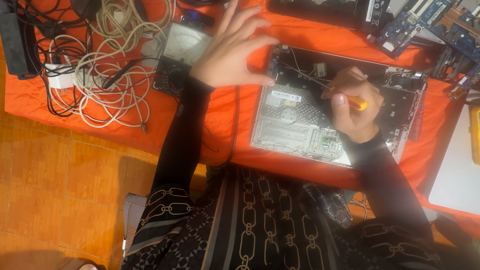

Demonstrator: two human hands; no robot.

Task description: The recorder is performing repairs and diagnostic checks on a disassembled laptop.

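The right hand (354, 110) is clenched around a screwdriver (339, 93) with a yellow-orange handle, its thin shaft slanting up and left into the opened laptop base (299, 129), tip near the upper middle of the chassis. The left hand (230, 51) is released, fingers spread, with its fingertips resting at the upper left corner of that base as if steadying it. The base lies near the front edge of the orange-covered table (224, 118). The step in hand looks like working a small screw inside the shell; the next move likely calls for a steady, upright tip and firm bracing. Beyond, an analogue meter (184, 46) and tangled cables (108, 64) sit left, bare circuit boards (434, 22) at the far right.
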